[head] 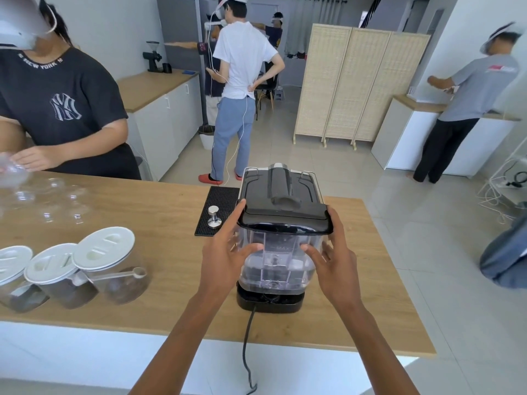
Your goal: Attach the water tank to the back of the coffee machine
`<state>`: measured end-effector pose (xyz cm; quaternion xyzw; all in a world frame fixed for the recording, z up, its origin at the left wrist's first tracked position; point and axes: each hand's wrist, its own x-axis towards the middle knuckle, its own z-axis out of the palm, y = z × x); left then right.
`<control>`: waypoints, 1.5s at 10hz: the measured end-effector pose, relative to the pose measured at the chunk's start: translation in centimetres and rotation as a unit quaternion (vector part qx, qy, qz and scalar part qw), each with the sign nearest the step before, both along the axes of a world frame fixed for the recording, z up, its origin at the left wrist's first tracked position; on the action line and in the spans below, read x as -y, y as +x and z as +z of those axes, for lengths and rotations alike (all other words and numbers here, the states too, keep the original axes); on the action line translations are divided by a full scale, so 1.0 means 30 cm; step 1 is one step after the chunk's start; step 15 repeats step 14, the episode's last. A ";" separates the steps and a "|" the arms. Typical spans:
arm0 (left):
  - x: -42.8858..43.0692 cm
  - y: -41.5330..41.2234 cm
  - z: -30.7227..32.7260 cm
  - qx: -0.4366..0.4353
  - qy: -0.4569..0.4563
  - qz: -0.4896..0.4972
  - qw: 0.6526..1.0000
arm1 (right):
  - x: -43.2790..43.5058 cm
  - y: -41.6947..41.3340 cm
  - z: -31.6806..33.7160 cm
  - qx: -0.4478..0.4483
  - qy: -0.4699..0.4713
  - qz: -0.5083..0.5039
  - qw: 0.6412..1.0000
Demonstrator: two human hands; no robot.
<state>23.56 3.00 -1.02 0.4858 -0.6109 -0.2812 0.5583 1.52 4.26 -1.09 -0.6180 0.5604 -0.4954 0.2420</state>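
The clear water tank (278, 269) with a black lid (285, 220) stands upright against the back of the black coffee machine (278, 185), over the machine's black base (269, 302). My left hand (225, 252) grips the tank's left side, thumb on its near face and fingers up by the lid. My right hand (332, 252) holds the right side the same way. The tank holds some water at the bottom. The machine's front is hidden behind it.
A metal tamper (214, 216) stands on a black mat (218, 209) left of the machine. Three white-lidded jars (85, 269) and several glasses (48, 201) sit on the wooden counter (159, 212). A power cord (246, 349) hangs over the near edge. A person stands at the counter's far left.
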 end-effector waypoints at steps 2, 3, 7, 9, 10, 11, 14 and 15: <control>-0.005 0.007 -0.102 0.005 0.009 -0.014 1.000 | -0.004 0.013 -0.091 -0.014 0.022 -0.007 1.000; -0.009 0.017 -0.162 0.037 0.008 -0.006 0.999 | -0.013 0.030 -0.129 -0.011 0.034 -0.015 0.999; 0.008 0.034 -0.198 0.070 0.002 0.007 0.997 | -0.010 0.031 -0.134 -0.030 0.020 -0.027 0.999; -0.011 0.016 -0.200 0.104 -0.012 0.038 0.994 | -0.019 0.026 -0.124 -0.075 0.017 -0.031 0.997; -0.015 0.020 -0.200 0.117 -0.016 0.043 0.992 | -0.025 0.016 -0.122 -0.084 0.021 -0.032 0.996; -0.028 0.023 -0.200 0.149 -0.020 0.060 0.987 | -0.031 0.003 -0.132 -0.087 0.023 -0.023 0.996; -0.113 0.073 -0.409 0.249 0.091 0.036 0.963 | -0.067 -0.055 -0.271 -0.107 0.021 -0.023 0.994; -0.113 0.073 -0.409 0.249 0.091 0.036 0.963 | -0.067 -0.055 -0.271 -0.107 0.021 -0.023 0.994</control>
